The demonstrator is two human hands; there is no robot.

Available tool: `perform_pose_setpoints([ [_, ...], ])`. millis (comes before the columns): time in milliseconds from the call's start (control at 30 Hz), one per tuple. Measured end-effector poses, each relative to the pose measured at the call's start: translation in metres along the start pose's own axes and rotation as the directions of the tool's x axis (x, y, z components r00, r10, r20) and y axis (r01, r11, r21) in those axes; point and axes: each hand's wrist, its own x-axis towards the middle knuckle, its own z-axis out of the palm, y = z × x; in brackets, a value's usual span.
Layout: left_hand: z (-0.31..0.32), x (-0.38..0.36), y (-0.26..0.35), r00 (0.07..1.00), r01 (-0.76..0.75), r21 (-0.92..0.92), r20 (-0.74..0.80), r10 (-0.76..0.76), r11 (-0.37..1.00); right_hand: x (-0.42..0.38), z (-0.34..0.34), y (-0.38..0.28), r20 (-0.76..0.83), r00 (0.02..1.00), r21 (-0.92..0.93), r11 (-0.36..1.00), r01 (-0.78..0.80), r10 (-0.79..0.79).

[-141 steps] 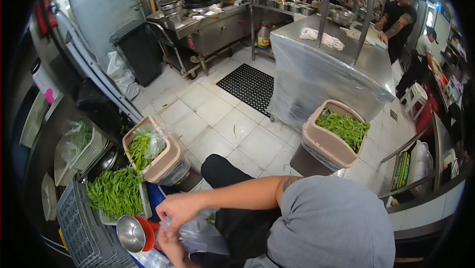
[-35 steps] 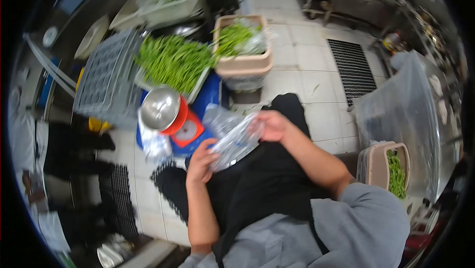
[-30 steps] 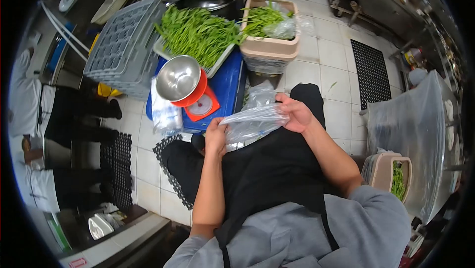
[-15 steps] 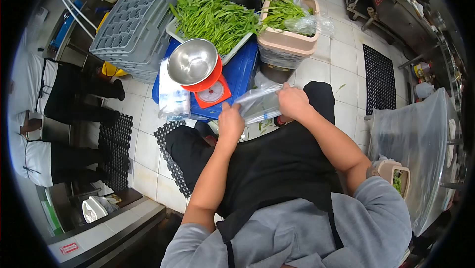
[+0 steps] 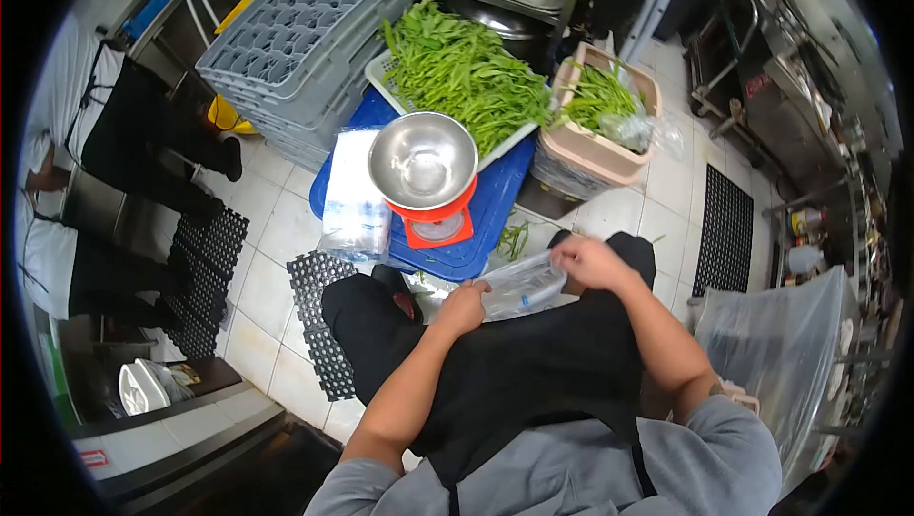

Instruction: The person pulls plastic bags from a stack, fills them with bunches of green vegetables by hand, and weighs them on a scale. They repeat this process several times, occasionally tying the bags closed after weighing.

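Observation:
Between my knees, a clear plastic bag (image 5: 522, 297) is stretched from hand to hand. My left hand (image 5: 464, 307) has its fingers closed on the bag's left end. At the bag's upper right edge, my right hand (image 5: 592, 262) grips it with bent fingers. Just beyond stands an orange-red kitchen scale (image 5: 440, 230), carrying a steel bowl (image 5: 423, 162) with nothing in it. To the scale's left lies a pack of flat plastic bags (image 5: 354, 194). Behind the scale, long leafy greens (image 5: 466, 83) heap over a white basket (image 5: 514, 143).
The scale rests on a blue plastic lid (image 5: 495, 202). Grey dishwasher racks (image 5: 295, 45) are stacked at the left. A beige bin (image 5: 602, 159) with greens stands at the right. Two people (image 5: 114, 126) are at the far left. Black mats (image 5: 319, 326) and loose leaves (image 5: 514, 238) lie on the tiles.
My view has tilted and shifted, so the scale and greens sit lower and further right. Both hands have come closer to my lap with the bag, still holding it.

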Motion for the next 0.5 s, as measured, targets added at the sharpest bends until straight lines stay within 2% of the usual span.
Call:
perform_pose_setpoints([
  [67,0.001,0.015,-0.018,0.987,0.002,-0.014,0.158,0.000,1.000,0.051,-0.033,-0.017,-0.280,0.951,-0.069,0.991,0.115,-0.130],
  [167,-0.001,0.029,-0.027,0.951,-0.010,-0.027,0.308,0.018,1.000,0.140,-0.070,-0.031,-0.347,0.905,-0.264,0.951,0.159,-0.247],
  [200,0.001,0.030,-0.027,0.937,-0.014,-0.033,0.348,0.025,0.999,0.170,-0.077,-0.031,-0.312,0.899,-0.355,0.916,0.188,-0.306],
  [233,0.019,0.041,-0.042,0.934,-0.093,-0.091,0.338,0.119,0.991,0.197,-0.080,-0.027,-0.273,0.891,-0.442,0.870,0.218,-0.363],
  [367,-0.004,0.042,-0.031,0.873,-0.059,-0.116,0.475,0.107,0.992,0.263,-0.079,-0.024,-0.092,0.912,-0.812,0.560,0.164,-0.400],
  [467,0.009,0.049,-0.050,0.902,-0.099,-0.165,0.402,0.159,0.981,0.276,-0.083,-0.044,-0.071,0.907,-0.828,0.531,0.179,-0.416],
  [500,0.011,0.050,-0.054,0.900,-0.117,-0.185,0.397,0.183,0.976,0.277,-0.082,-0.053,-0.116,0.876,-0.817,0.547,0.184,-0.467],
])
